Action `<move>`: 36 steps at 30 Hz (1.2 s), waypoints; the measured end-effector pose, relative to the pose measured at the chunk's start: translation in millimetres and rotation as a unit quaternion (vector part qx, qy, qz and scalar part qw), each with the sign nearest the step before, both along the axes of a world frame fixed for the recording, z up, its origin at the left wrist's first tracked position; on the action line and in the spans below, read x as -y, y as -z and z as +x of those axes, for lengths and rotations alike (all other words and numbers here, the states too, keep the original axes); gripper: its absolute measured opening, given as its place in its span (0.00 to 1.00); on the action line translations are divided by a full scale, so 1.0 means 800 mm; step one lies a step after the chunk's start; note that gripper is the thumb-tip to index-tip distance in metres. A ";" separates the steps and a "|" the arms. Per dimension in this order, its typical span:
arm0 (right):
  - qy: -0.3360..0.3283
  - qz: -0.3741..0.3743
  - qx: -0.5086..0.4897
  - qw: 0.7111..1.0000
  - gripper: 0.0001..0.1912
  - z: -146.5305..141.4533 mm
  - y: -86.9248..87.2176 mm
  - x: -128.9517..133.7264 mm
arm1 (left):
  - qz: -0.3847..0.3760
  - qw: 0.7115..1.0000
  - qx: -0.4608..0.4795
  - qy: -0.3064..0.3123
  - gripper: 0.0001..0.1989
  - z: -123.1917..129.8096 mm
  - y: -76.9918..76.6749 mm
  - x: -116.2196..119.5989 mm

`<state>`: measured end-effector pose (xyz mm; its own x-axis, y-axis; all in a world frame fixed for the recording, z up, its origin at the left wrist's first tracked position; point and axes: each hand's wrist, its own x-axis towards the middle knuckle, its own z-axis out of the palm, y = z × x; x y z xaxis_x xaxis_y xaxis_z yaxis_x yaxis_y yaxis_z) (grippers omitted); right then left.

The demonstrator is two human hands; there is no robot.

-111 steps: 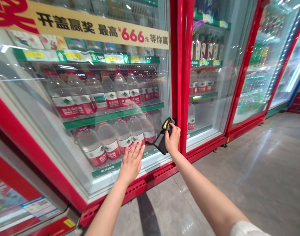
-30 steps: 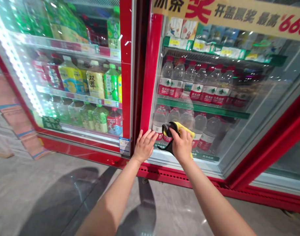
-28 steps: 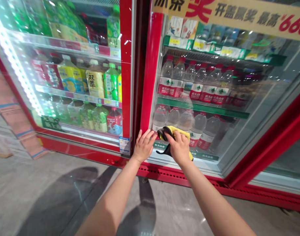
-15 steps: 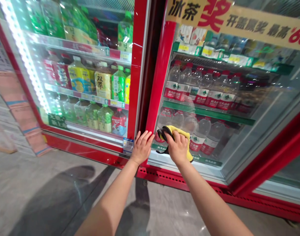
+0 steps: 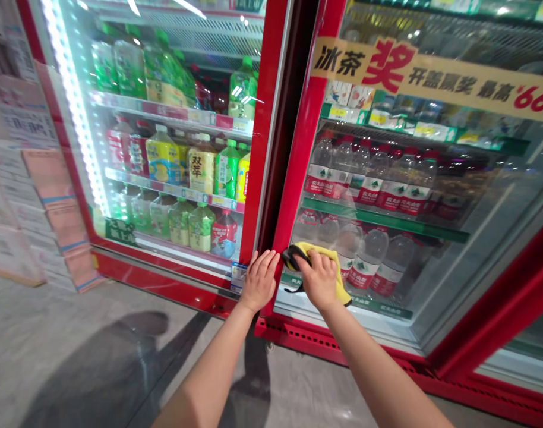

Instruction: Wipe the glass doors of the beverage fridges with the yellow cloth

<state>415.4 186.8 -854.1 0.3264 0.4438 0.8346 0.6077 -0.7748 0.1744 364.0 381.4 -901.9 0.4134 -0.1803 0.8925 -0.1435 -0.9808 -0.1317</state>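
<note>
My right hand (image 5: 319, 278) presses a yellow cleaning cloth (image 5: 340, 279) with a black edge against the lower glass door (image 5: 390, 229) of the right-hand drinks fridge. Its fingers are bent over the cloth, and part of the cloth bunches out beside the thumb. My left hand (image 5: 260, 282) rests with fingers stretched out at the red door frame (image 5: 286, 229) by the gap between two fridges. It holds nothing. Water bottles (image 5: 366, 258) with red and white labels stand behind the glass near the cloth.
On the left stands another lit fridge (image 5: 182, 263) with green and yellow drink bottles on its shelves. Stacked cartons (image 5: 60, 232) sit at the far left. A tan banner (image 5: 441, 80) crosses the right door. Grey floor (image 5: 97, 362) lies below, with shadows on it.
The view has tilted up a little, so the fridges sit lower and further right in the picture. Both hands stay at nearly the same spots, the right one still on the cloth.
</note>
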 end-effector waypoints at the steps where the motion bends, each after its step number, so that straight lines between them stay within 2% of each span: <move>1: -0.025 -0.042 -0.005 0.999 0.20 -0.003 0.006 -0.001 | -0.005 1.000 -0.004 0.000 0.42 -0.001 0.001 0.001; 3: -0.056 -0.080 -0.016 0.995 0.22 -0.006 0.009 -0.002 | -0.005 1.000 -0.005 0.002 0.42 -0.002 -0.001 0.005; 7: -0.037 0.012 -0.006 0.999 0.26 0.000 -0.022 -0.017 | -0.013 0.999 0.038 -0.009 0.41 -0.002 -0.016 0.010; 9: -0.025 0.033 0.011 0.999 0.26 0.003 -0.037 -0.028 | -0.033 0.997 0.064 -0.023 0.41 -0.001 -0.022 0.010; 11: -0.025 0.000 0.024 0.999 0.25 0.001 -0.038 -0.035 | -0.050 0.995 0.074 -0.039 0.41 -0.001 -0.022 0.009; 15: -0.067 -0.141 0.018 0.988 0.19 -0.009 -0.032 -0.035 | -0.046 0.997 0.050 -0.045 0.41 -0.004 -0.009 0.005; 18: -0.058 -0.157 0.009 0.986 0.20 -0.012 -0.060 -0.036 | -0.048 0.998 0.040 -0.032 0.43 -0.006 -0.008 0.004; 20: -0.039 -0.120 0.007 0.992 0.23 -0.012 -0.086 -0.041 | -0.059 0.996 0.053 -0.033 0.43 -0.005 -0.015 0.003; 22: -0.028 -0.087 0.002 0.996 0.24 -0.011 -0.101 -0.045 | -0.071 0.994 0.068 -0.043 0.42 -0.004 -0.024 0.002; 24: -0.026 -0.088 0.001 0.996 0.24 -0.011 -0.096 -0.046 | -0.078 0.993 0.073 -0.053 0.41 -0.004 -0.028 0.002; 27: -0.042 -0.146 0.004 0.988 0.22 -0.012 -0.072 -0.042 | -0.063 0.995 0.060 -0.047 0.41 -0.004 -0.028 0.004; 29: -0.055 -0.184 0.002 0.981 0.18 -0.013 -0.071 -0.039 | -0.051 0.997 0.050 -0.033 0.42 -0.004 -0.028 0.008; 30: -0.054 -0.191 0.002 0.980 0.17 -0.013 -0.079 -0.039 | -0.049 0.997 0.050 -0.028 0.42 -0.003 -0.030 0.010; 32: -0.034 -0.171 0.011 0.985 0.18 -0.013 -0.109 -0.039 | -0.053 0.996 0.066 -0.022 0.42 0.000 -0.037 0.015; 34: -0.001 -0.120 0.021 0.993 0.21 -0.011 -0.142 -0.037 | -0.063 0.994 0.089 -0.022 0.41 0.003 -0.045 0.018; 36: 0.032 -0.070 0.026 0.997 0.23 -0.008 -0.158 -0.031 | -0.076 0.992 0.103 -0.022 0.39 0.006 -0.053 0.021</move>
<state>409.4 211.8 -728.0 0.3158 0.5374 0.7819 0.5449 -0.7774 0.3142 368.5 364.9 -859.8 0.2230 -0.0241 0.9745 -0.0859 -0.9963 -0.0050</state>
